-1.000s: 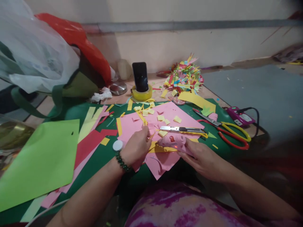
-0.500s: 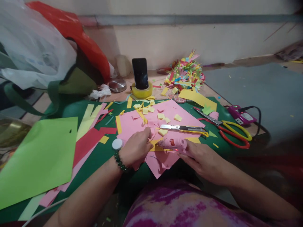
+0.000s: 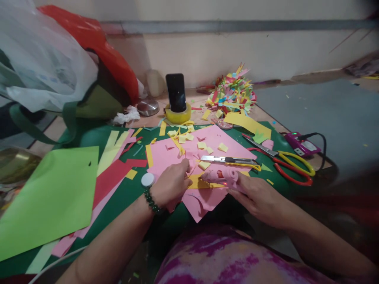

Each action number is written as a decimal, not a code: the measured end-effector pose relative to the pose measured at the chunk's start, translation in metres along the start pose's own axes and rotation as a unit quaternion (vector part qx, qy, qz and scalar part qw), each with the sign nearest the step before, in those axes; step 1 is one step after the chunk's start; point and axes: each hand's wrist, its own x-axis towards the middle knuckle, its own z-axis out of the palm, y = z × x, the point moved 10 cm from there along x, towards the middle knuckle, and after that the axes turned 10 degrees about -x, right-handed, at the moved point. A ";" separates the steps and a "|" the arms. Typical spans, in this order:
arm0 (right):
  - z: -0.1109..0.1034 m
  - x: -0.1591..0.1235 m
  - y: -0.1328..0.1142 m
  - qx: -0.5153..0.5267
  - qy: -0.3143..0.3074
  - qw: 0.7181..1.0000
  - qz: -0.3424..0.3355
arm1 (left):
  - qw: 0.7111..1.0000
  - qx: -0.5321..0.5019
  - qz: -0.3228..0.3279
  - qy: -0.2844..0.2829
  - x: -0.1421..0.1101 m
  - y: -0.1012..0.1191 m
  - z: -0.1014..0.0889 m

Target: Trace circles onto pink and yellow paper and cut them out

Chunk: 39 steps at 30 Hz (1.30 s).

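A pink glue gun [image 3: 226,176] with a small lit red light is gripped by my right hand [image 3: 257,195]. Its nozzle points left, just over a yellow paper strip [image 3: 211,186]. Against the left part of that strip, my left hand [image 3: 174,179] has its fingers curled together; whatever is between the fingertips is hidden. Beneath both hands lie pink paper sheets [image 3: 160,159] scattered with small pale yellow paper squares [image 3: 222,147]. Beyond the glue gun, a box cutter [image 3: 225,159] rests with its blade toward the left.
Red-and-yellow scissors [image 3: 281,157] lie right, near a purple power adapter [image 3: 303,144]. A phone [image 3: 175,92] stands in a yellow tape roll [image 3: 177,115]. Behind is a frilled multicolour paper bundle [image 3: 232,92]. Green paper [image 3: 53,197] and a white-capped item [image 3: 147,180] are left.
My right hand has shifted the glue gun slightly to the right, so more of the yellow strip shows below its nozzle. My left hand has stayed nearly still.
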 end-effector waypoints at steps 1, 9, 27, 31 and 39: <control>0.000 0.000 -0.001 0.000 0.001 1.000 -0.001 | 1.000 0.001 0.001 -0.001 0.000 0.001 0.000; -0.008 0.002 0.004 0.013 0.021 1.000 0.003 | 1.000 0.005 0.006 -0.003 -0.001 0.003 -0.002; -0.053 0.058 0.134 0.051 0.169 0.958 0.224 | 0.965 -0.257 0.016 -0.047 0.000 -0.007 -0.028; -0.042 0.074 0.138 0.022 0.141 0.963 0.231 | 0.915 -0.400 0.048 -0.014 -0.002 -0.012 -0.053; -0.076 0.041 0.079 0.114 0.140 0.968 0.173 | 0.874 -0.456 0.127 0.110 -0.008 -0.003 -0.081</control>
